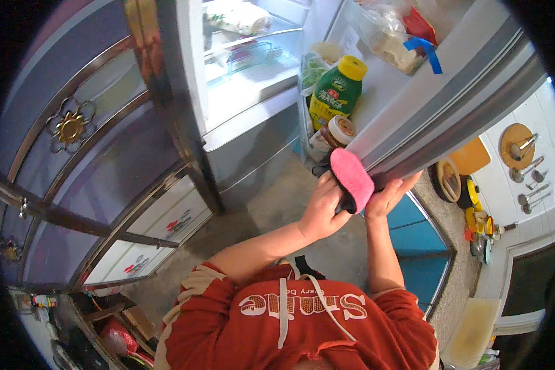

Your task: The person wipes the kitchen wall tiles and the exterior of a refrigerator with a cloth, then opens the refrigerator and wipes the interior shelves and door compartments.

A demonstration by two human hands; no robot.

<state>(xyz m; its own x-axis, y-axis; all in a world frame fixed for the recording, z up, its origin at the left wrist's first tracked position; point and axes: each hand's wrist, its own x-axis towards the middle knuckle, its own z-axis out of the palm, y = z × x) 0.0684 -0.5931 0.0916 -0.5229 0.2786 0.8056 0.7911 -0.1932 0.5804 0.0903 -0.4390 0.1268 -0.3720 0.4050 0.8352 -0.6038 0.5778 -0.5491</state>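
Note:
My left hand [326, 208] is closed around a pink scrubbing pad with a black backing [353, 179], its pink face turned up. The pad is beside the lower edge of an open refrigerator door [397, 134]. My right hand [388, 196] is against the outer side of that door, fingers extended and thumb apart; its contact with the door is partly hidden. Just beyond the pad, the door's shelf bin holds a green squeeze bottle with a yellow cap [337, 92] and a jar with a white lid [333, 136]. A strip of blue tape [425, 53] hangs on the door.
The lit refrigerator interior [245, 88] has glass shelves with bagged food. On the left stands a metal-framed door with flower ornaments [69, 127]. To the right are blue cabinet fronts [416, 226], a speckled countertop [444, 222], a cutting board [471, 330] and hanging ladles [520, 173].

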